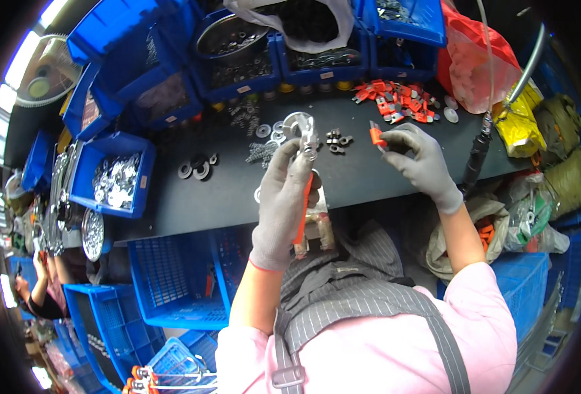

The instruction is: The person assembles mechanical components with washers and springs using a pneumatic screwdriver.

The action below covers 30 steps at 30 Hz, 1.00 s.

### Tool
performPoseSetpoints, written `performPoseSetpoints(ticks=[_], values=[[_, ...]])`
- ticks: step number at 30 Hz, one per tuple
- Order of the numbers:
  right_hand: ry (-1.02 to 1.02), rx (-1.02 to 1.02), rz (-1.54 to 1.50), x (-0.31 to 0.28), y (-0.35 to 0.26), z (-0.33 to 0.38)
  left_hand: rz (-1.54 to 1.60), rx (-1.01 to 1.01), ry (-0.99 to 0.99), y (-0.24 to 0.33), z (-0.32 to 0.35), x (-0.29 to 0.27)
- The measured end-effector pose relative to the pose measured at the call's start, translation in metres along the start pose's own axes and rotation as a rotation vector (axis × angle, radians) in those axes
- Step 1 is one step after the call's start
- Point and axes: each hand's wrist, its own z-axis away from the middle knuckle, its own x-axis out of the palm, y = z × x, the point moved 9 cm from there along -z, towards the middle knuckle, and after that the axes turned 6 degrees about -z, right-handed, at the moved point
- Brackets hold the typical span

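My left hand (280,210), in a grey glove, is closed around an orange-handled hand tool (301,220) with a curved, ring-like metal head (309,134) pointing up. To its right, above the bench, my gloved right hand (422,161) pinches a small orange part (376,136) with a metal tip between thumb and fingers. Beyond that hand lies a heap of similar orange parts (399,102). Small dark metal pieces (336,141) rest between the two hands. Springs (261,154) and washers (263,131) lie left of the tool head.
Blue bins (244,82) of metal parts line the back of the dark bench (231,197). Another blue bin (142,187) stands at the left. A hanging black power tool (477,154) and a red bag (474,62) are on the right. Blue crates (172,282) sit below the edge.
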Motion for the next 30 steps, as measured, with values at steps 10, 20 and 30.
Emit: performPoseSetpoints(ticks=[10, 20, 30], values=[[-0.284, -0.276, -0.143, 0.052, -0.146, -0.01, -0.281, 0.304, 0.099, 0.01, 0.011, -0.011], [-0.183, -0.362, -0.025, 0.072, -0.157, -0.016, -0.393, 0.282, 0.168, 0.018, 0.009, -0.034], [-0.28, -0.258, -0.095, 0.082, -0.157, -0.026, -0.518, 0.423, 0.188, 0.019, 0.005, -0.047]])
